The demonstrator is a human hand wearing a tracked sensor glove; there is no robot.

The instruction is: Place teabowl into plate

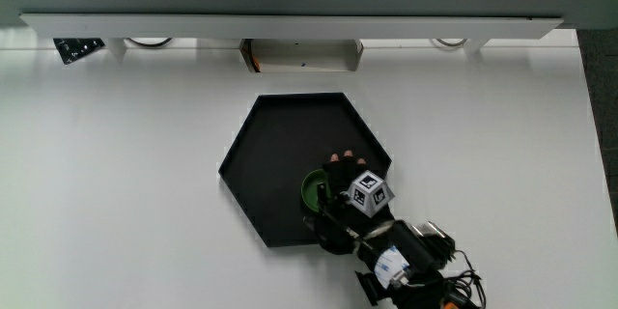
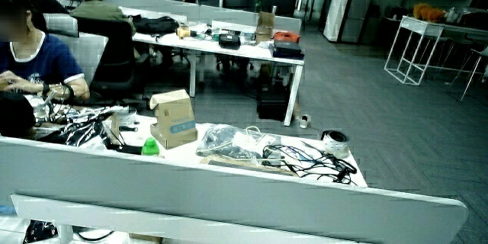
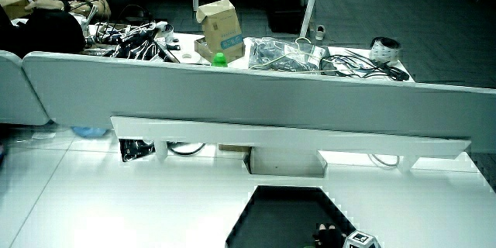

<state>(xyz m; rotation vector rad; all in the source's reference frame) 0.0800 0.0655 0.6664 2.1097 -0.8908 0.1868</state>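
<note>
A black hexagonal plate (image 1: 275, 154) lies on the white table, and part of it shows in a side view (image 3: 287, 209). A small green teabowl (image 1: 313, 191) sits inside the plate, close to the plate's edge nearest the person. The gloved hand (image 1: 343, 176) reaches in over that edge and covers part of the bowl, its fingers closed on the rim. The patterned cube (image 1: 370, 193) rides on the hand's back. In a side view only the hand's top (image 3: 329, 236) and the cube (image 3: 361, 240) show; the bowl is hidden there.
A low white partition (image 1: 290, 24) runs along the table's edge farthest from the person, with an open box slot (image 1: 299, 55) under it. A small black device (image 1: 77, 49) hangs under the partition. A wired unit (image 1: 406, 261) sits on the forearm.
</note>
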